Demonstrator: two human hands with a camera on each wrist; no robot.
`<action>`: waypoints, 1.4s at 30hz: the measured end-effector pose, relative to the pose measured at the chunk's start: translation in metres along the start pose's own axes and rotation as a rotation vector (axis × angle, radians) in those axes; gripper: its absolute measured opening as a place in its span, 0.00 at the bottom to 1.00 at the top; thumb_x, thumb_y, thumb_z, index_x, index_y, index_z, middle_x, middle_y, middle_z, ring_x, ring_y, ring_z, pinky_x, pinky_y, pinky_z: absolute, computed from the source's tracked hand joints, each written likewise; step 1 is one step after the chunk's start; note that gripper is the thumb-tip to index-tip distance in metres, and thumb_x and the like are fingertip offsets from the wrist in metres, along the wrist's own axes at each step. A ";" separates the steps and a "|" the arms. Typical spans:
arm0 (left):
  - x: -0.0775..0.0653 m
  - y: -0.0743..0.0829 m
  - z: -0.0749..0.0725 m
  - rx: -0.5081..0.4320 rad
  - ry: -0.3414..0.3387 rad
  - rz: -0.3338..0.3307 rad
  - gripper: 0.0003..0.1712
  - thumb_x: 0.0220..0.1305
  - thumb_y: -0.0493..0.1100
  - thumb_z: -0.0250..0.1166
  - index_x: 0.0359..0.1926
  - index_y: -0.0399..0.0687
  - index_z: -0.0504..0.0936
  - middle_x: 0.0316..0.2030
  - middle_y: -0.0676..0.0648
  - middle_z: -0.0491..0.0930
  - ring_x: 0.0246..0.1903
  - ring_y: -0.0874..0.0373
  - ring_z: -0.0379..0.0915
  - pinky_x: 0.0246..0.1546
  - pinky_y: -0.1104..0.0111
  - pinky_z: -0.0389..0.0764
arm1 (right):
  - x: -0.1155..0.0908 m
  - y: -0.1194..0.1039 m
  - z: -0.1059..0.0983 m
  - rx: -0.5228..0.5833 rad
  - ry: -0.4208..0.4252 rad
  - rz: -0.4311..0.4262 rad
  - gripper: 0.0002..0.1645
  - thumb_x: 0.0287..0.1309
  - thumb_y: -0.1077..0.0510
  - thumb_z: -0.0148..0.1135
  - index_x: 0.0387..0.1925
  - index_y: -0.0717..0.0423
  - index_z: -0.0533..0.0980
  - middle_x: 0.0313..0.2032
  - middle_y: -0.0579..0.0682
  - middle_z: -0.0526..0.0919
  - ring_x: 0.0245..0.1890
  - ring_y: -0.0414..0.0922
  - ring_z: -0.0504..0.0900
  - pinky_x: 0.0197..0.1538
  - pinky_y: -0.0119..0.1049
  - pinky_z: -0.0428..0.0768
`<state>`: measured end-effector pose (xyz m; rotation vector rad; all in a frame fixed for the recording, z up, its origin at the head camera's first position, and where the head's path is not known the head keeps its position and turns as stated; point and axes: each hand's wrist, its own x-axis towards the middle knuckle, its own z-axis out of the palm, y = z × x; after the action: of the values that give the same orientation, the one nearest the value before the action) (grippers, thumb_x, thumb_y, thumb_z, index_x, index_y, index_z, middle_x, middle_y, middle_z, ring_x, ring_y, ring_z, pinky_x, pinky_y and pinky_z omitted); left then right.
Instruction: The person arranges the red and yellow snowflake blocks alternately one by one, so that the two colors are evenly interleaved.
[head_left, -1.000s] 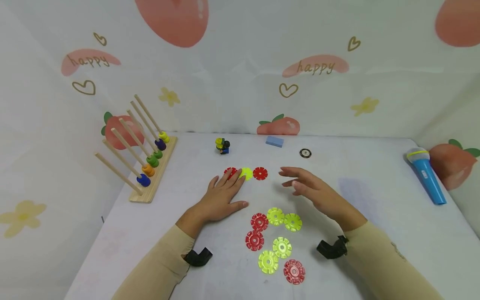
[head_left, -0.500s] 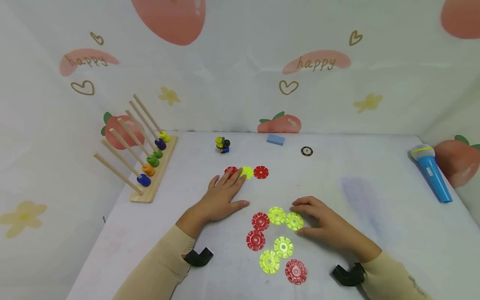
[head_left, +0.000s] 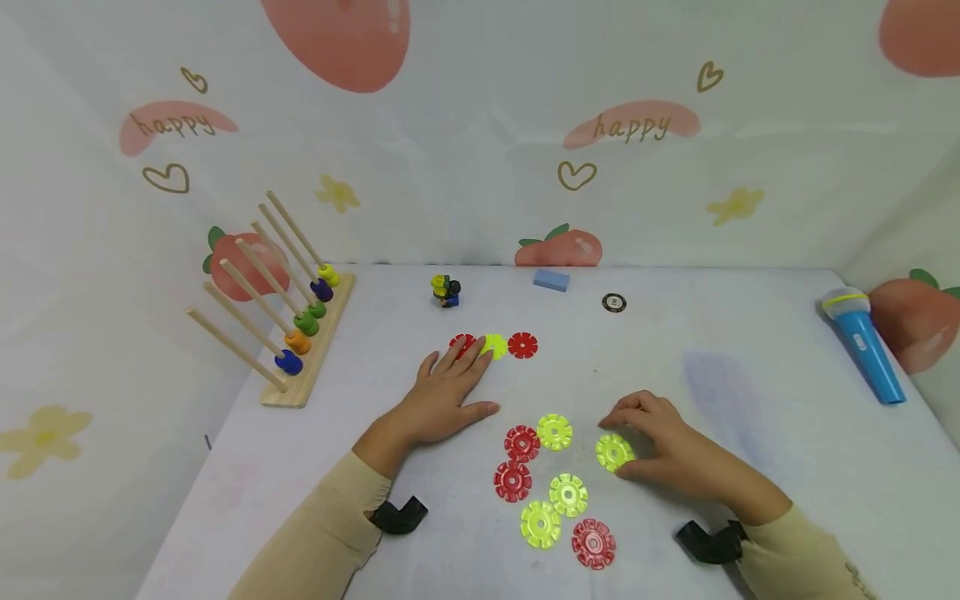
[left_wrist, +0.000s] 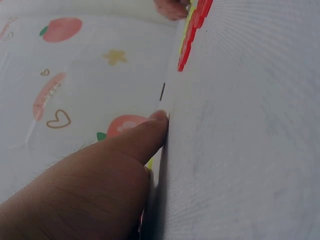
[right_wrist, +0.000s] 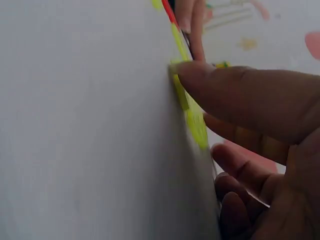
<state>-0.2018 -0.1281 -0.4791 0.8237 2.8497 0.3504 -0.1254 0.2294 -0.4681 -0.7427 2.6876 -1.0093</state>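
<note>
Standing at the left, an abacus had a flat pale wood base, slim round dowels and squat smooth beads. Right of it, the left hand lay palm-down on the white cloth, fingers straight and spread, gripping nothing, their tips over a thin notched red disc and a yellow disc. Behind sat a small lumpy figure. Nearer lay more discs, their ridged plastic round like petalled gears: an upper red, a lower red, a front yellow. Farther along came another flat red, a smooth oblong block, an upper yellow, a shiny middle yellow, a front red and a round dark-rimmed chip. Right of these, the right hand pinched the end disc, yellow and ridged, by its rim between thumb and curled fingers, apart from its neighbours; I couldn't tell whether it was lifted. Far right lay a blue tapered microphone.
</note>
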 end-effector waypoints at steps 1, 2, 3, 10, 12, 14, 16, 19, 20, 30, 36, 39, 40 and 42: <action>0.000 0.000 0.000 0.001 -0.002 -0.003 0.50 0.60 0.75 0.47 0.76 0.59 0.47 0.75 0.54 0.38 0.72 0.52 0.27 0.64 0.44 0.35 | -0.002 0.001 -0.003 0.024 -0.017 0.012 0.26 0.45 0.50 0.77 0.48 0.41 0.76 0.49 0.38 0.69 0.52 0.41 0.65 0.53 0.45 0.70; 0.000 0.000 0.000 0.003 -0.002 -0.005 0.50 0.60 0.75 0.47 0.76 0.59 0.47 0.75 0.54 0.38 0.72 0.52 0.26 0.64 0.44 0.35 | -0.003 0.002 -0.005 0.046 -0.034 0.027 0.24 0.46 0.51 0.76 0.46 0.42 0.76 0.47 0.38 0.70 0.50 0.41 0.66 0.52 0.43 0.70; 0.000 0.000 0.000 0.003 -0.003 -0.007 0.50 0.60 0.76 0.47 0.76 0.59 0.47 0.75 0.54 0.38 0.72 0.52 0.26 0.64 0.44 0.35 | -0.003 0.003 -0.006 0.073 -0.052 0.047 0.21 0.48 0.52 0.75 0.44 0.41 0.75 0.45 0.38 0.72 0.48 0.41 0.68 0.50 0.40 0.71; 0.000 0.000 0.000 0.005 0.007 0.005 0.50 0.60 0.76 0.46 0.76 0.58 0.47 0.75 0.53 0.38 0.72 0.52 0.26 0.64 0.43 0.35 | 0.005 -0.004 -0.008 0.248 -0.002 0.097 0.11 0.60 0.52 0.66 0.44 0.42 0.75 0.32 0.43 0.79 0.30 0.41 0.77 0.33 0.34 0.77; -0.001 0.000 0.000 0.010 0.014 0.009 0.50 0.60 0.76 0.47 0.76 0.57 0.48 0.75 0.53 0.39 0.72 0.52 0.27 0.64 0.43 0.36 | 0.013 -0.008 -0.010 0.297 0.043 0.079 0.13 0.61 0.53 0.65 0.47 0.43 0.75 0.30 0.45 0.79 0.28 0.44 0.78 0.31 0.35 0.78; -0.001 0.000 -0.001 0.010 0.020 0.010 0.50 0.60 0.75 0.47 0.75 0.56 0.48 0.75 0.52 0.39 0.72 0.51 0.28 0.64 0.43 0.36 | 0.025 -0.011 -0.013 0.369 0.071 0.069 0.13 0.62 0.56 0.64 0.48 0.45 0.75 0.30 0.49 0.79 0.27 0.49 0.79 0.31 0.39 0.79; -0.002 -0.001 -0.001 0.011 0.018 0.007 0.50 0.60 0.75 0.48 0.75 0.56 0.48 0.75 0.52 0.39 0.72 0.51 0.28 0.64 0.42 0.37 | 0.040 -0.013 -0.016 0.415 0.089 0.088 0.13 0.62 0.56 0.63 0.48 0.47 0.76 0.31 0.52 0.79 0.28 0.53 0.80 0.32 0.42 0.81; -0.002 -0.002 -0.001 0.008 0.009 0.002 0.49 0.61 0.74 0.48 0.75 0.57 0.48 0.75 0.53 0.39 0.72 0.51 0.27 0.64 0.43 0.36 | 0.067 -0.010 -0.018 0.457 0.123 0.167 0.13 0.63 0.56 0.63 0.49 0.48 0.76 0.32 0.55 0.78 0.31 0.55 0.80 0.35 0.45 0.81; -0.002 -0.002 0.000 0.011 0.007 -0.001 0.49 0.61 0.74 0.48 0.75 0.58 0.48 0.75 0.53 0.39 0.72 0.51 0.27 0.64 0.43 0.36 | 0.076 -0.008 -0.017 0.456 0.133 0.202 0.13 0.63 0.55 0.63 0.49 0.47 0.76 0.33 0.56 0.77 0.31 0.54 0.81 0.36 0.44 0.82; 0.000 -0.002 0.001 0.028 -0.003 0.007 0.50 0.61 0.76 0.45 0.76 0.58 0.46 0.75 0.54 0.36 0.72 0.52 0.25 0.65 0.44 0.34 | 0.141 0.003 -0.010 0.491 0.143 0.419 0.14 0.63 0.56 0.62 0.50 0.50 0.75 0.37 0.56 0.79 0.33 0.51 0.81 0.36 0.38 0.80; 0.001 -0.001 -0.001 0.033 0.001 0.011 0.50 0.61 0.75 0.45 0.76 0.58 0.46 0.75 0.53 0.36 0.72 0.51 0.26 0.65 0.44 0.35 | 0.153 -0.001 -0.011 0.461 0.111 0.460 0.15 0.63 0.57 0.62 0.50 0.52 0.76 0.41 0.55 0.78 0.33 0.50 0.81 0.39 0.38 0.81; 0.001 -0.001 -0.002 0.025 0.001 0.012 0.50 0.61 0.75 0.46 0.76 0.57 0.47 0.75 0.53 0.37 0.72 0.51 0.26 0.65 0.44 0.35 | 0.152 -0.004 -0.010 0.354 0.122 0.429 0.17 0.63 0.57 0.62 0.53 0.52 0.75 0.44 0.55 0.76 0.36 0.50 0.79 0.41 0.41 0.79; 0.001 -0.001 -0.002 0.026 -0.001 0.011 0.49 0.61 0.75 0.46 0.76 0.58 0.47 0.75 0.53 0.37 0.72 0.51 0.26 0.65 0.44 0.35 | 0.150 -0.006 -0.009 0.289 0.125 0.398 0.19 0.63 0.57 0.62 0.55 0.52 0.75 0.46 0.55 0.74 0.37 0.51 0.78 0.43 0.42 0.79; 0.000 0.000 -0.001 0.021 -0.003 0.012 0.49 0.61 0.75 0.46 0.76 0.57 0.47 0.75 0.53 0.38 0.72 0.50 0.27 0.64 0.44 0.35 | 0.146 -0.010 -0.007 0.099 0.106 0.311 0.23 0.62 0.55 0.62 0.58 0.53 0.74 0.52 0.57 0.72 0.46 0.53 0.76 0.49 0.47 0.76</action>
<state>-0.2027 -0.1285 -0.4778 0.8445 2.8517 0.3213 -0.2498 0.1523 -0.4545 -0.2479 2.7018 -1.1158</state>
